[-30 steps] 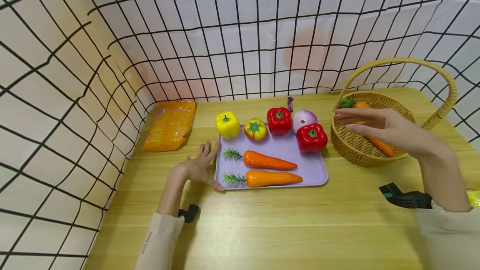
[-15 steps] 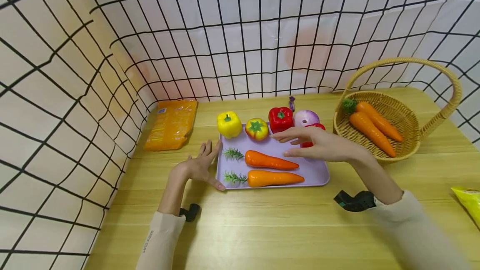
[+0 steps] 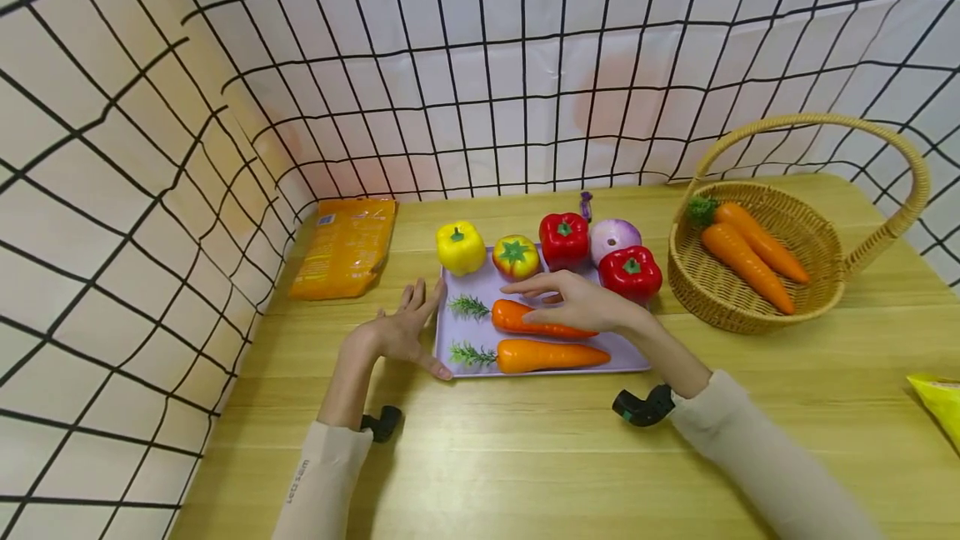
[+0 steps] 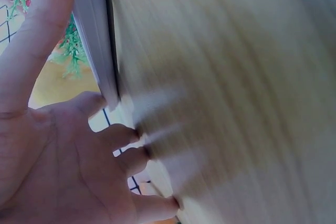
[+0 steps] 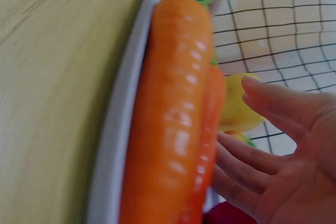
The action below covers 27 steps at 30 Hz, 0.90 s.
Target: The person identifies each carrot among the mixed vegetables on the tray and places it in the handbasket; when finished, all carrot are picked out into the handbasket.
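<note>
A lilac tray (image 3: 628, 357) bears two orange carrots with leafy green tops. My left hand (image 3: 397, 336) spreads its fingers along the tray's left edge, thumb at the near corner; in the left wrist view its fingertips (image 4: 140, 153) rest on the table beside the rim (image 4: 97, 35). Over the far carrot (image 3: 516, 315) hovers my right hand (image 3: 581, 300), thumb and fingers apart, partly covering it. The near carrot (image 3: 551, 356) lies in front of that hand. In the right wrist view the right hand (image 5: 286, 161) is beside both carrots, nothing in its grasp.
Along the tray's far side are a yellow pepper (image 3: 461, 248), a red-yellow tomato (image 3: 516, 257), two red peppers (image 3: 564, 238) and a purple onion (image 3: 615, 238). A wicker basket (image 3: 720, 311) at right holds two carrots. An orange packet (image 3: 345, 248) lies left, a yellow one (image 3: 937, 407) far right.
My right hand has come left from over the basket, across the near red pepper, to above the far carrot. My left hand has stayed at the tray's edge.
</note>
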{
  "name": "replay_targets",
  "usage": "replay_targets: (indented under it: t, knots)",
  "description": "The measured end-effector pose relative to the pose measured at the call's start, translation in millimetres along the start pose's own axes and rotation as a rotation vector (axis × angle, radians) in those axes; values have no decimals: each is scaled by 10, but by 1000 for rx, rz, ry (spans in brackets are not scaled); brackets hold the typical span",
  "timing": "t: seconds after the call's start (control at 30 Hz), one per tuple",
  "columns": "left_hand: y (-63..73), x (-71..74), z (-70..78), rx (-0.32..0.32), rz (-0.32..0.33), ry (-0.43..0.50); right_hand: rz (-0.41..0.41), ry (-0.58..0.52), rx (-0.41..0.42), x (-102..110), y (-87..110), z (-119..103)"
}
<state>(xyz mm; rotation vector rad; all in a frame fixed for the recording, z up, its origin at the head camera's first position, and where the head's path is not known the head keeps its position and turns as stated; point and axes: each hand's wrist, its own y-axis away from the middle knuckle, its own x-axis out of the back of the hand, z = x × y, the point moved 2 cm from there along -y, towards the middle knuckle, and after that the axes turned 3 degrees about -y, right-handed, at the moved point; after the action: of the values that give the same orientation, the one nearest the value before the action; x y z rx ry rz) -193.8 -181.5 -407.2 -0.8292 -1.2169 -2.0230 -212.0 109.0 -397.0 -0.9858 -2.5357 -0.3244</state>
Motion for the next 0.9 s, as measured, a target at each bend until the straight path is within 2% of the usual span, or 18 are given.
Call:
replay_targets:
  t: [0.57, 0.9]
  knots:
    - [-20, -1, 6, 2, 3, 6, 33, -62, -52, -75, -103, 110]
    - [-14, -7, -8, 4, 5, 7, 28, -31, -84, -119, -143, 91]
